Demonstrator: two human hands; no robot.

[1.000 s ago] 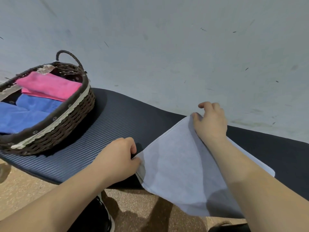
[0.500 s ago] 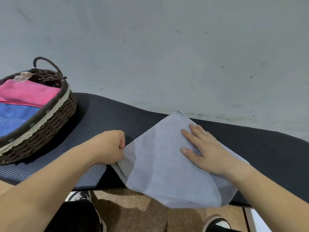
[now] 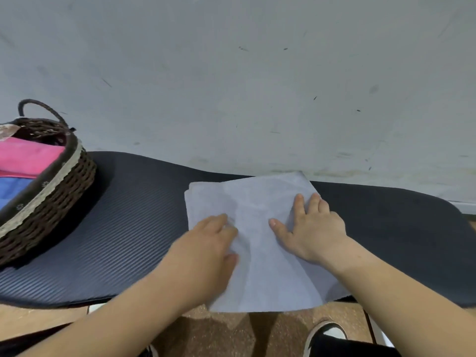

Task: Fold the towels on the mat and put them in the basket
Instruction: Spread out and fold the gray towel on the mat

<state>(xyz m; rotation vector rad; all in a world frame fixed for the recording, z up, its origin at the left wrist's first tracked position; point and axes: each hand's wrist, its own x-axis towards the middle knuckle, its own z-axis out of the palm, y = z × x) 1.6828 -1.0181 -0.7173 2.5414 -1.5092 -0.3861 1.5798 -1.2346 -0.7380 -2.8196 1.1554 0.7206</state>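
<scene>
Head view, looking down on a pale blue-grey towel (image 3: 257,228). Folded at least once, judging by the doubled edges at its left side. Spread on the dark ribbed mat (image 3: 128,228) a little right of centre, near edge hanging over the mat's near rim, far corner up against the foot of the wall.

Pressed down by both hands. Left hand (image 3: 206,248) palm-down on the towel's left half, slightly blurred, fingers relaxed, no cloth visibly gripped. Right hand (image 3: 311,233) flat on the right half, fingers straight and spread, holding nothing.

Well apart to the left, a wicker basket (image 3: 51,202) standing on the mat's left end, already carrying a folded pink towel (image 3: 28,155) and a blue towel (image 3: 13,189).

Judged well along: 2 towels in the basket, this 1 mid-fold, probably wanting 1 more fold before the carry leftward. No other loose towel in sight.

Below the mat, brown floor and a dark shoe (image 3: 327,331) at near right.
</scene>
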